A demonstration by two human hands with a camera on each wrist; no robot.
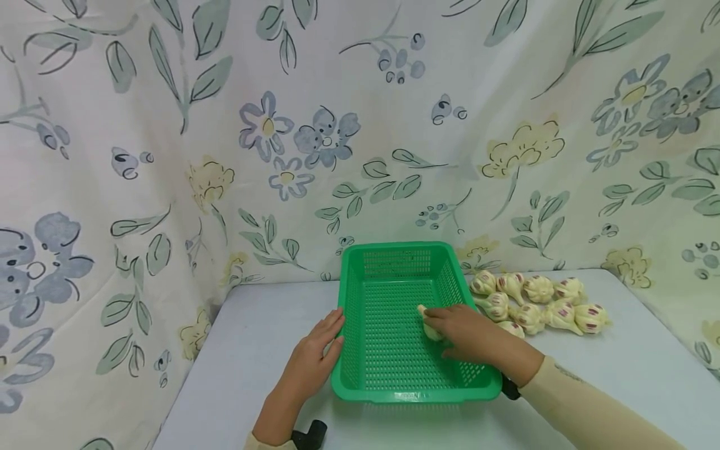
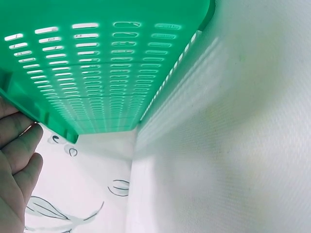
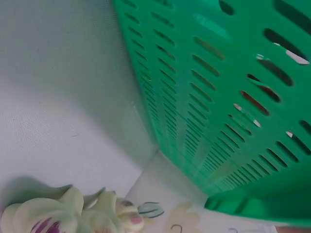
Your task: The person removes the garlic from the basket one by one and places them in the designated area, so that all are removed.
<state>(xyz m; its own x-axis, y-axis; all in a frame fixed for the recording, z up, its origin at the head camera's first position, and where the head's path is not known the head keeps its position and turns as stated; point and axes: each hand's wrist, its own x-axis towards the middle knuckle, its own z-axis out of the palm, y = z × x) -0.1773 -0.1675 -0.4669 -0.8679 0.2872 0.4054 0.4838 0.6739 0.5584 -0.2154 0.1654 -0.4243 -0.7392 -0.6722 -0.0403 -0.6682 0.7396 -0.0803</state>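
A green plastic basket [image 1: 424, 396] with slotted walls stands on the table. In the head view my right hand [image 1: 467, 334] reaches over its right rim and holds a garlic bulb [image 1: 431, 331] low inside, its stem pointing away from me. The palm and most of the fingertips' grip are hidden there. My left hand [image 1: 312, 359] rests its extended fingers against the left rim; the left wrist view has these fingers [image 2: 22, 145] at the rim's edge. From the right wrist only the outer basket wall [image 3: 146, 63] shows, with the held bulb out of sight.
Several garlic bulbs [image 1: 530, 317], pale with purple marks, lie grouped on the white table [image 1: 253, 337] right of the basket. Two of them [image 3: 48, 213] show in the right wrist view. A floral curtain [image 1: 394, 125] hangs behind the table.
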